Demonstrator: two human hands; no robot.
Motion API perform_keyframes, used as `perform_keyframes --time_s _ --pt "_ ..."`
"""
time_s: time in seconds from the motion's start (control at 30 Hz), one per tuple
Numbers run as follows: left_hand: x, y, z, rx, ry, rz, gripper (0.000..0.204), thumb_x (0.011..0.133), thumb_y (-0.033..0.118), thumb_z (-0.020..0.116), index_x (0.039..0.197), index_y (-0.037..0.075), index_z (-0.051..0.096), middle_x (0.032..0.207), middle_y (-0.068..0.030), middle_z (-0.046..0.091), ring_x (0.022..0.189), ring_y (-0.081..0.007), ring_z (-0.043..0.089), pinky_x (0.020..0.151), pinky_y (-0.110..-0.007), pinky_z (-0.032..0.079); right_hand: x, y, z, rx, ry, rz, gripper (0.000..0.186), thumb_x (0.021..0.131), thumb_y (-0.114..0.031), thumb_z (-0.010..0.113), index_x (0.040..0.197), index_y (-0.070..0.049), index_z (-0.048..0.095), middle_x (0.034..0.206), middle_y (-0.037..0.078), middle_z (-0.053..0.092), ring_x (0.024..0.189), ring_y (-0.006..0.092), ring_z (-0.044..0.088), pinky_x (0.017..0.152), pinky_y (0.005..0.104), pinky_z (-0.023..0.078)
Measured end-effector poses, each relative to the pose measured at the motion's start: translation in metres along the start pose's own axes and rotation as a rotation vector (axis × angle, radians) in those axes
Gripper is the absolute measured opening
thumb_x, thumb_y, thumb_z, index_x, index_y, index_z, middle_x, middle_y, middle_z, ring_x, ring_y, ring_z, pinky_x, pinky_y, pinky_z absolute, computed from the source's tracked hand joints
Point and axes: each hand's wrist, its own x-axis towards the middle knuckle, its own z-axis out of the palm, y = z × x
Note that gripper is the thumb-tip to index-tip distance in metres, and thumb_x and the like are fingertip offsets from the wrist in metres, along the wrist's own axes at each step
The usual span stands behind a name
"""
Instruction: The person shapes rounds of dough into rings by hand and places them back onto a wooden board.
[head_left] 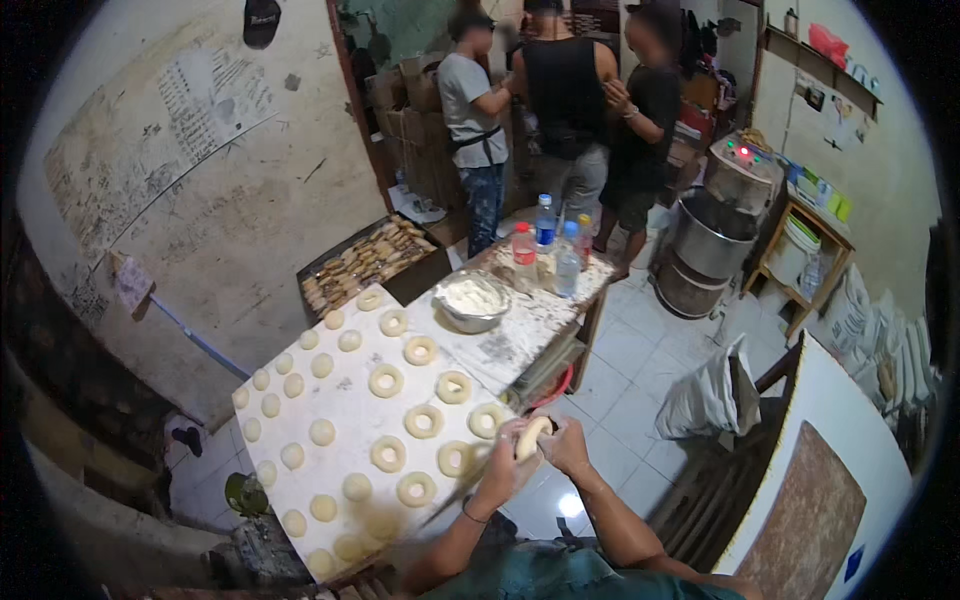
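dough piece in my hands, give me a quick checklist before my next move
1. Dough piece supported: ok, the left hand and right hand both grip it.
2. Hole through it fully formed: cannot tell, the fingers cover part of it.
3. Dough rings on the white work surface have open holes: ok for those in clear view.
4. Every piece there shaped as a ring: not ok, round dough balls without holes lie on the left side.
5. Metal bowl of white powder upright: ok, beyond the rings.
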Motion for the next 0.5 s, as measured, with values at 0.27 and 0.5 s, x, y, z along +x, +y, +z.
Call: perform_keyframes --time_s 0.27,0.5 --pt "-0.03 0.026 0.07 0.345 -0.015 0.038 0.041 0.067 -0.003 0.052 0.108 0.002 0.048 0.083 -0.0115 0.057 0.075 -0.0216 0.058 0.07 -0.03 0.045 -0.088 0.029 -0.082 0.145 0.017 0.259 0.025 0.068 -0.001 0.06 0.09 -0.002 0.049 0.08 0.007 0.055 0.073 0.0107 0.053 0.062 0.0243 0.045" --pt "-0.057 0.044 0.081 -1.377 -0.305 -0.419 0.059 0.083 0.037 0.042 0.131 0.007 0.024 0.083 -0.0116 0.052 0.073 -0.0222 0.053 0.074 -0.036 0.043 -0.09 -0.024 -0.128 1.56 -0.071 0.449 0.036 0.077 -0.005 0.042 0.113 -0.005 0.042 0.077 0.011 0.052 0.067 0.0219 0.054 0.07 0.0336 0.047"
